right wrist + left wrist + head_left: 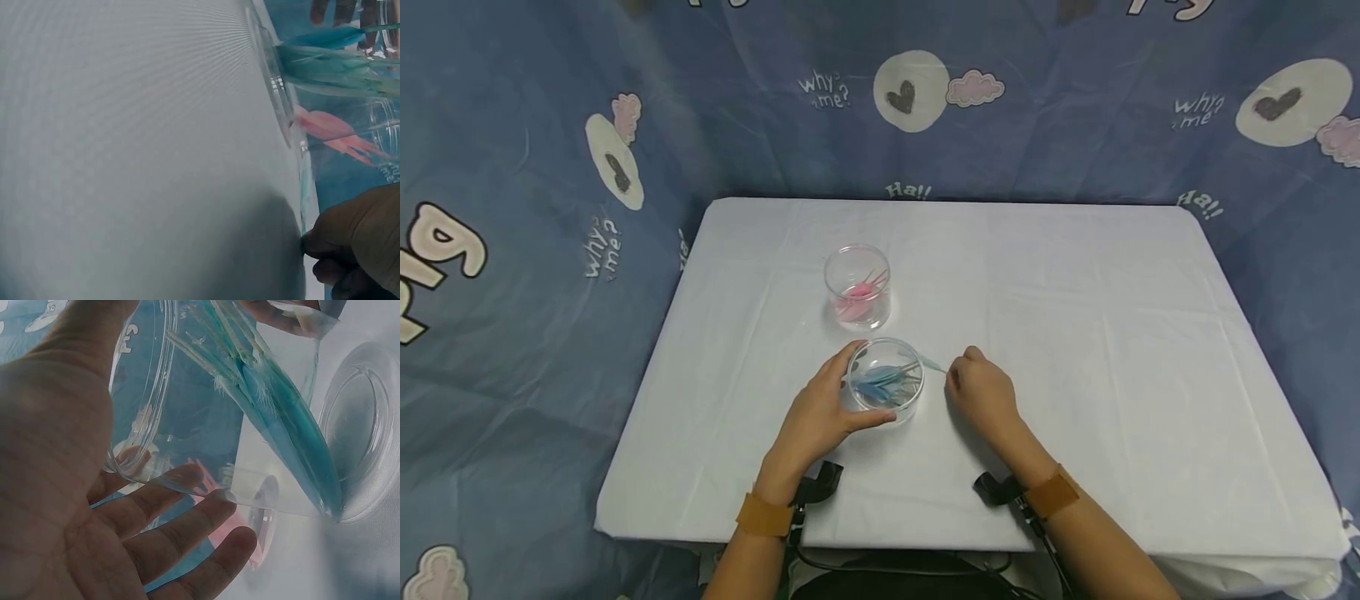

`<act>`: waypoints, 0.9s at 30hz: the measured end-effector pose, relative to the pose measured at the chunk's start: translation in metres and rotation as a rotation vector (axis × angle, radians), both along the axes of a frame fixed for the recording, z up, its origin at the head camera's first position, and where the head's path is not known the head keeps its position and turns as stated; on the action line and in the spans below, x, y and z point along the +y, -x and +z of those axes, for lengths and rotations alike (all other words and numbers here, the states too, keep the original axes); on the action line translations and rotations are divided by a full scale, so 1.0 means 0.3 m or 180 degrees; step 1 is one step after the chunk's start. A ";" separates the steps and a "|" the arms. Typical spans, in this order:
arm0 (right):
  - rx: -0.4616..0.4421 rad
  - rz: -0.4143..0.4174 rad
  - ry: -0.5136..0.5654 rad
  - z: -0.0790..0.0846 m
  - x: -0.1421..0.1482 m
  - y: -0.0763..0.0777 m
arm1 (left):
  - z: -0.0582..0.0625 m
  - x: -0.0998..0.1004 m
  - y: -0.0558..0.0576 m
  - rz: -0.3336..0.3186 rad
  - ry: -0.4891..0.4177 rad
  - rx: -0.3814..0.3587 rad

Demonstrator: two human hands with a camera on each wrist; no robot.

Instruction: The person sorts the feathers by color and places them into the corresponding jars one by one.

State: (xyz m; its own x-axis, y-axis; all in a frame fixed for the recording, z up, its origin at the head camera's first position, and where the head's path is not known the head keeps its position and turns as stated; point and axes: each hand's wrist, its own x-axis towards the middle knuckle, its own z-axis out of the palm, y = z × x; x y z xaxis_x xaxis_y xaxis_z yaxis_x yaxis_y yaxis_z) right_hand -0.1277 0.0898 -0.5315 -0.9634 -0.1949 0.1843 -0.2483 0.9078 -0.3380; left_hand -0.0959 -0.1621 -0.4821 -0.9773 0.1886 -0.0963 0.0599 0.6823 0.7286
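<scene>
A clear plastic cup (906, 410) stands near the middle front of the table, with several blue feathers (886, 383) inside, quills up. My left hand (822, 408) holds this cup from its left side, thumb along the front and fingers behind. In the left wrist view those feathers (284, 425) lean against the cup's wall. To the right of the cup, my right hand (985, 396) pinches the quill end of a light blue feather (932, 364), which lies outside the cup just behind its right side. The right wrist view shows that feather (305, 187) only edge-on.
Behind the first cup stands a second clear cup (858, 317) holding several pink feathers (859, 298). Both stand on a white-covered table (1097, 358). A blue printed cloth (760, 125) hangs behind and at the sides. Dark wrist cameras with cables sit at both wrists.
</scene>
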 end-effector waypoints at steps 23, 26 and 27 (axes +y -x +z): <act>0.0094 0.0706 0.1167 0.439 0.069 -0.109 | 0.004 -0.001 0.003 0.0029 -0.0028 -0.0099; 0.0087 0.0848 0.1131 0.454 0.047 -0.116 | 0.002 -0.001 0.003 0.0011 -0.0046 -0.0092; 0.0076 0.0871 0.1101 0.451 0.037 -0.114 | 0.001 -0.001 0.003 0.0002 -0.0050 -0.0082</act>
State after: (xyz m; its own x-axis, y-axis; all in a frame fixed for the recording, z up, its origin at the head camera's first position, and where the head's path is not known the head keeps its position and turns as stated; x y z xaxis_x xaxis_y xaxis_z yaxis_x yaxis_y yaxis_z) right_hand -0.0934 0.1010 -0.3962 -0.8795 -0.3651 0.3052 -0.4753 0.6420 -0.6016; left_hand -0.0968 -0.1625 -0.4817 -0.9747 0.1897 -0.1184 0.0405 0.6707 0.7406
